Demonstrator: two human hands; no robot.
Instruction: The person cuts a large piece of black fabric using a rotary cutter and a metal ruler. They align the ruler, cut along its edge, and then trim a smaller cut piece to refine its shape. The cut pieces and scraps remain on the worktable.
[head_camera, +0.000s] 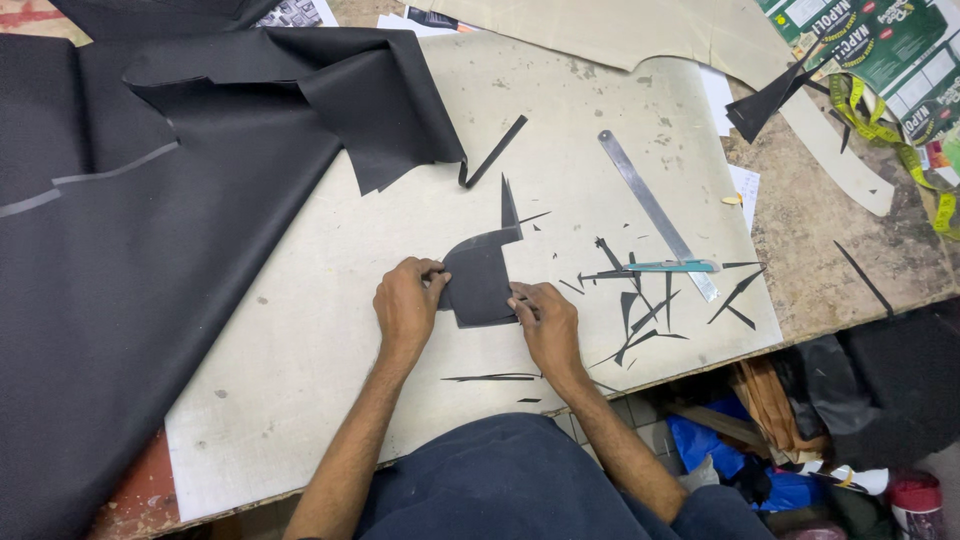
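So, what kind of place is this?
Probably a cutting workshop for fabric or leather goods. Both hands, left hand and right hand, press a small black cut piece on a pale board, near a long steel ruler and black offcuts.

You see a large black sheet of fabric (150, 250) draped over the left half of the frame, its folded corner reaching toward the upper middle. It lies on a pale cutting board (330, 300) that fills the centre. Right of centre, a long metal ruler (655, 210) runs diagonally, with a teal-handled knife (672, 266) lying across its lower end. Thin black offcuts (640, 310) lie scattered just below them. At the upper right you find a yellow tape measure (890, 130) beside green printed cartons (880, 45).
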